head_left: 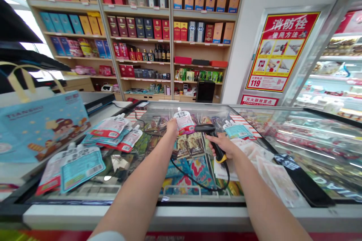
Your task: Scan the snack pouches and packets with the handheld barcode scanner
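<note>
Shop freezer with a sliding glass lid doing duty as a tabletop. Left hand closed around a small white spouted drink pouch with a pink-red label, held up above the middle of the lid, far side. Right hand wrapped shut on the yellow-and-black grip of a black handheld barcode scanner, head pointed left at the pouch, almost touching it. Black coiled cable looping down from the grip over the glass.

Probably a scan in progress. To do it well: turn the barcode panel square to the scanner head, back the scanner off a touch, keep the pouch flat and wrinkle-free, hold both steady. Glare off the glass probably no help either, so better kept up off the lid.

More pouches lying about: a pink-and-teal heap far left, two larger teal-labelled ones near left, one teal pouch just right of the scanner. Pale printed sheets spread near right. Light blue cartoon tote bag with cream handles standing at the left edge.

Hard to tell: where the barcode sits, the scanner trigger under the fingers, any scan light. Label text too small to read. Frozen goods under the glass mostly a blur of reflections. Tote cut off at the frame edge.
</note>
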Available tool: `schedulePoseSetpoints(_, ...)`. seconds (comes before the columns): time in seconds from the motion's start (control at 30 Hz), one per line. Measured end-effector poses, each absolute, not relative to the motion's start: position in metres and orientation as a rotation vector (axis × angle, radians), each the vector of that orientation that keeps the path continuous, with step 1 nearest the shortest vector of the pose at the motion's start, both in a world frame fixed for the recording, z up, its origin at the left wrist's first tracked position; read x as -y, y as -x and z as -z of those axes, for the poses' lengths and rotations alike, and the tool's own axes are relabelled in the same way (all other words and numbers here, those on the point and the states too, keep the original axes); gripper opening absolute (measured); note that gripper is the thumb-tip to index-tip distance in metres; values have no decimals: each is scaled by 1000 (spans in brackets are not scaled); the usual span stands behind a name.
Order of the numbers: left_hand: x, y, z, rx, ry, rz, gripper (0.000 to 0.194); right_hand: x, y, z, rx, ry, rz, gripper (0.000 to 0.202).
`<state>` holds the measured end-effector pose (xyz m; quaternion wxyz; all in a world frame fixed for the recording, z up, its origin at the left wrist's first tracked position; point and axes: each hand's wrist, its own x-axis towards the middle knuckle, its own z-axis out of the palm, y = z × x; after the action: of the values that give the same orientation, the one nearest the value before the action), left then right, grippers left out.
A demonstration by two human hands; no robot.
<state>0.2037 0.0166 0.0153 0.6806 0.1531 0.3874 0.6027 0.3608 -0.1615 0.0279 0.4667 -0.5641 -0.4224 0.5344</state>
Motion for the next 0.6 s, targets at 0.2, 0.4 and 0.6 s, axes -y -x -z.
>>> schedulePoseSetpoints(0.2,-18,-203,-13,-932,-432,-1337,16,161,-360,-28,1023,1380,-1314,31)
schedulePoseSetpoints(0.4,-23,-205,-5,-896,-407,-1370,10,163,-359,-29,1002,1371,-1339,28)
schedulePoseSetpoints(0.6,-25,-195,-3,-945,-540,-1398,8,161,-350,-28,1004,1303,-1371,24)
